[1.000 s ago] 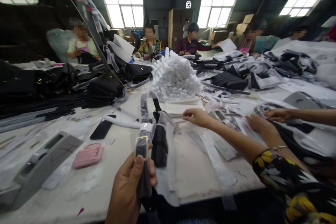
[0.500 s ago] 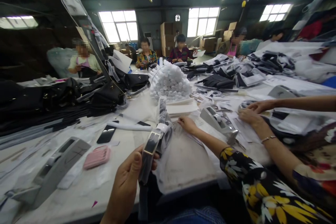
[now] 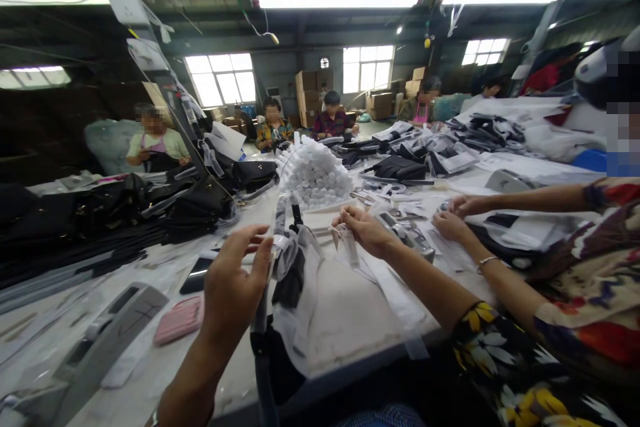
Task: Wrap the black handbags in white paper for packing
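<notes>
My left hand (image 3: 237,277) is at the left side of a black bag strap (image 3: 261,340) partly wrapped in clear film, its thumb and fingertips closed at the strap's edge. Below and to the right, the black bag (image 3: 283,353) hangs at the table edge, with white wrapping (image 3: 300,307) over part of it. My right hand (image 3: 365,232), in a black floral sleeve, pinches thin strings from which small hang tags (image 3: 353,253) dangle. These tags are above the table, apart from the strap.
A pile of white rolls (image 3: 317,177) stands ahead. Left are a pink purse (image 3: 179,320), a phone (image 3: 196,275) and a grey tape dispenser (image 3: 105,340). Black bags (image 3: 125,193) are heaped beyond. A co-worker's hands (image 3: 457,217) work close on my right.
My right hand has lifted from the table with strings and tags in its fingers. My left hand has moved up the strap, and its grip has loosened. The view has tilted upward.
</notes>
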Available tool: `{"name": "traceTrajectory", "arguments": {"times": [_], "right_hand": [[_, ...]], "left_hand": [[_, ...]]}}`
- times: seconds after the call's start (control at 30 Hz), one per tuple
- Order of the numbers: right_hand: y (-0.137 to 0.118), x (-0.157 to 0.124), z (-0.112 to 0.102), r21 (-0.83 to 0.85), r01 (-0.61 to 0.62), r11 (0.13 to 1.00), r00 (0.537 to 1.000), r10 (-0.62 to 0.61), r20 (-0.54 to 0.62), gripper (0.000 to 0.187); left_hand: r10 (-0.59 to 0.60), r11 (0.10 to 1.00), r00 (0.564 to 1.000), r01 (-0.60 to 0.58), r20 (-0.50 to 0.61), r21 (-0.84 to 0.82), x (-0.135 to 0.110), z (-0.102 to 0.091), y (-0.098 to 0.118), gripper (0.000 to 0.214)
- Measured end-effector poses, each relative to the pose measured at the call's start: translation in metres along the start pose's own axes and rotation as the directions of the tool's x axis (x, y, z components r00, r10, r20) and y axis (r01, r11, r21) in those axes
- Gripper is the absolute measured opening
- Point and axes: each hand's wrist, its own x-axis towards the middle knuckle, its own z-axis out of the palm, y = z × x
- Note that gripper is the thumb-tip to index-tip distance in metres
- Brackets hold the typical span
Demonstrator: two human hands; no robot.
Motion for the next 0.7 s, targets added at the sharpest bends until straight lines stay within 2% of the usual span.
{"name": "traceTrajectory", "arguments": {"times": [0.07, 0.1, 0.2, 0.27, 0.33, 0.43, 0.53, 0.6, 0.7], "right_hand": [[-0.01, -0.01, 0.015, 0.148, 0.006, 0.989, 0.998, -0.015, 0.065, 0.045], [-0.016, -0.014, 0.022, 0.178, 0.021, 0.984, 0.996, -0.036, 0.087, 0.045], [-0.03, -0.024, 0.038, 0.179, 0.085, 0.98, 0.99, -0.103, 0.096, 0.042], [-0.038, -0.029, 0.042, 0.115, 0.157, 0.981, 0.984, -0.165, 0.062, 0.038], [-0.042, -0.033, 0.042, 0.034, 0.234, 0.972, 0.972, -0.234, 0.019, 0.036], [-0.044, -0.042, 0.037, -0.011, 0.29, 0.957, 0.957, -0.29, -0.007, 0.039], [-0.039, -0.053, 0.032, 0.034, 0.225, 0.974, 0.974, -0.226, 0.035, 0.062], [-0.034, -0.06, 0.029, 0.036, 0.17, 0.985, 0.984, -0.171, 0.043, 0.071], [-0.027, -0.068, 0.024, -0.052, 0.151, 0.987, 0.987, -0.153, -0.039, 0.057]], "left_hand": [[0.038, 0.995, 0.98, -0.02, 0.194, -0.096, 0.02, 0.009, 0.011, 0.028], [0.056, 0.989, 0.952, -0.011, 0.3, -0.151, 0.029, 0.014, 0.017, 0.03], [0.096, 0.946, 0.835, 0.093, 0.542, -0.311, 0.051, 0.034, 0.03, 0.051], [0.093, 0.915, 0.77, 0.184, 0.631, -0.359, 0.06, 0.045, 0.033, 0.061], [0.067, 0.904, 0.745, 0.236, 0.664, -0.356, 0.066, 0.051, 0.032, 0.057], [0.039, 0.909, 0.77, 0.237, 0.637, -0.342, 0.072, 0.053, 0.029, 0.039], [0.018, 0.889, 0.789, 0.268, 0.615, -0.37, 0.075, 0.047, 0.031, 0.032], [0.008, 0.861, 0.786, 0.309, 0.618, -0.404, 0.077, 0.042, 0.036, 0.033], [-0.024, 0.805, 0.783, 0.384, 0.622, -0.453, 0.077, 0.035, 0.045, 0.034]]}}
